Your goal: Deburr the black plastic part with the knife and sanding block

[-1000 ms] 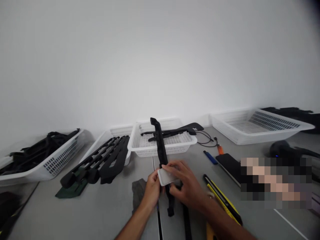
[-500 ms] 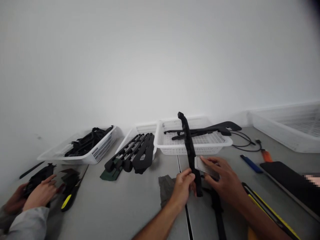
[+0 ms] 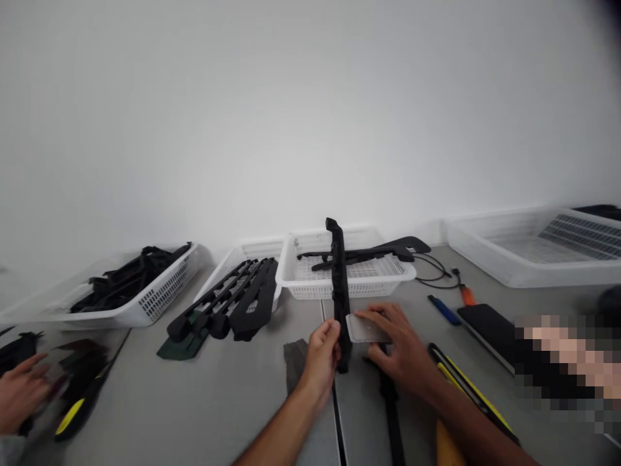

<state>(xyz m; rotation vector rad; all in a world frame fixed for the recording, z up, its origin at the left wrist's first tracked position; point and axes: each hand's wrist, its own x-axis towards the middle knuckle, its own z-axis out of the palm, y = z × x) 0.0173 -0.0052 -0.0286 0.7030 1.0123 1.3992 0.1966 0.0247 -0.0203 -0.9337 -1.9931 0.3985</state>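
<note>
My left hand is closed around the lower part of a long black plastic part, which stands tilted up in front of the middle basket. In my right hand is a flat, light grey rectangular piece, pinched between thumb and fingers, its left edge against the black part. Another black part lies on the table below my right hand. A crumpled dark grey cloth lies left of my left wrist.
The middle basket holds black parts. Left are more black parts and a filled basket; right, a blue tool, yellow-black cutter and white tray. Another person's hand is at far left.
The whole view has shifted to the right, so things appear further left. More of the right tray shows. The grey piece stays against the black part, now seen flatter and more face-on.
</note>
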